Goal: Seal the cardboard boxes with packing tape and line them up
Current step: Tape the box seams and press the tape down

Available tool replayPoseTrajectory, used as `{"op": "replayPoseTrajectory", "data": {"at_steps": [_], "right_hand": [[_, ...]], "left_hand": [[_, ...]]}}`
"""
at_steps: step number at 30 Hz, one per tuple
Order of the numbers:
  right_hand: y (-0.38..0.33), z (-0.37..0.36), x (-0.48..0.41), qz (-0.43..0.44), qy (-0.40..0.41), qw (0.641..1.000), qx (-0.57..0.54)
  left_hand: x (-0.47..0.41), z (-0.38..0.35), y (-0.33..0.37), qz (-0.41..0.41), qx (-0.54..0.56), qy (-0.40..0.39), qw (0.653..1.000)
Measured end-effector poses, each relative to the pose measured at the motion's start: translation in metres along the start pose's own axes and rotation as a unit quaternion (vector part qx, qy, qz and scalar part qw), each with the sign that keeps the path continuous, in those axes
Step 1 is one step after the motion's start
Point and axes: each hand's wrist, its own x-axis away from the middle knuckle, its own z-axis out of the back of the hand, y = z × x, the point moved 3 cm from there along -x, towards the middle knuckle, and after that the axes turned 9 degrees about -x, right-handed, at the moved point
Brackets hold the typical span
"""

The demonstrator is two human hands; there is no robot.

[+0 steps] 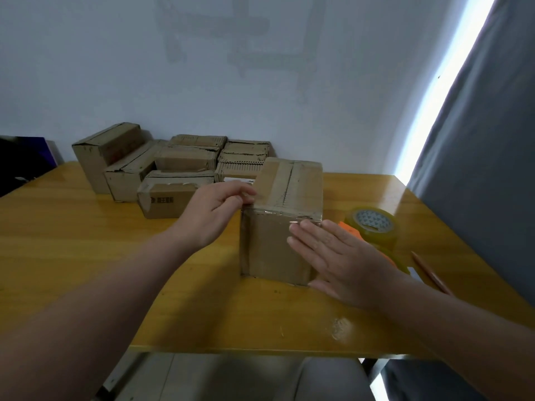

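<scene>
A brown cardboard box (285, 192) stands on the yellow table (86, 241), its top flaps closed with clear tape running over the seam and down the near face. My left hand (215, 211) touches the box's upper left edge with thumb and fingertips bent against it. My right hand (341, 256) lies flat with straight fingers against the box's near face, over the tape end. A roll of clear packing tape (373, 227) rests on the table just right of the box, behind my right hand.
Several more cardboard boxes (162, 169) are grouped at the back left against the wall. An orange object (347, 228) lies beside the tape roll. A pencil (431, 272) lies near the right table edge. A dark object (23, 160) is at far left.
</scene>
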Motion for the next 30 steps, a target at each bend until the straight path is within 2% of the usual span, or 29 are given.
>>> {"op": "replayPoseTrajectory", "data": {"at_steps": [5, 7, 9, 12, 13, 15, 17, 19, 23, 26, 28, 30], "right_hand": [[0.004, 0.013, 0.006, 0.04, 0.082, 0.996, -0.017], [0.003, 0.025, 0.004, 0.031, 0.127, 0.99, -0.045], [0.005, 0.039, 0.0, -0.031, 0.182, 0.975, -0.122], [0.018, 0.065, -0.011, -0.2, 0.225, 0.922, -0.242], [0.024, 0.07, -0.017, -0.281, 0.188, 0.9, -0.274], [0.032, 0.064, -0.027, -0.429, 0.052, 0.839, -0.331], [0.032, 0.059, -0.042, -0.485, -0.045, 0.777, -0.4], [0.027, 0.059, -0.059, -0.486, -0.099, 0.763, -0.415], [0.019, 0.057, -0.086, -0.474, -0.2, 0.774, -0.37], [0.022, 0.05, -0.098, -0.482, -0.251, 0.739, -0.399], [0.024, 0.047, -0.102, -0.488, -0.288, 0.716, -0.407], [0.025, 0.047, -0.106, -0.492, -0.304, 0.71, -0.403]], "left_hand": [[0.002, 0.0, 0.004, 0.015, 0.006, -0.007, 1.0], [0.003, 0.001, 0.005, 0.02, 0.01, -0.014, 1.0], [0.003, 0.001, 0.006, 0.04, 0.036, -0.018, 0.998], [0.005, 0.002, 0.007, 0.1, 0.148, -0.023, 0.984], [0.006, 0.004, 0.007, 0.113, 0.183, -0.027, 0.976], [0.007, 0.005, 0.007, 0.122, 0.258, -0.052, 0.957], [0.006, 0.002, 0.005, 0.133, 0.31, -0.082, 0.938], [0.004, -0.004, 0.001, 0.163, 0.309, -0.09, 0.933], [-0.006, -0.008, -0.011, 0.261, 0.314, -0.082, 0.909], [-0.01, -0.005, -0.03, 0.288, 0.187, -0.098, 0.934], [-0.014, -0.002, -0.04, 0.245, 0.022, -0.105, 0.964], [-0.02, 0.0, -0.044, 0.179, -0.164, -0.124, 0.962]]}}
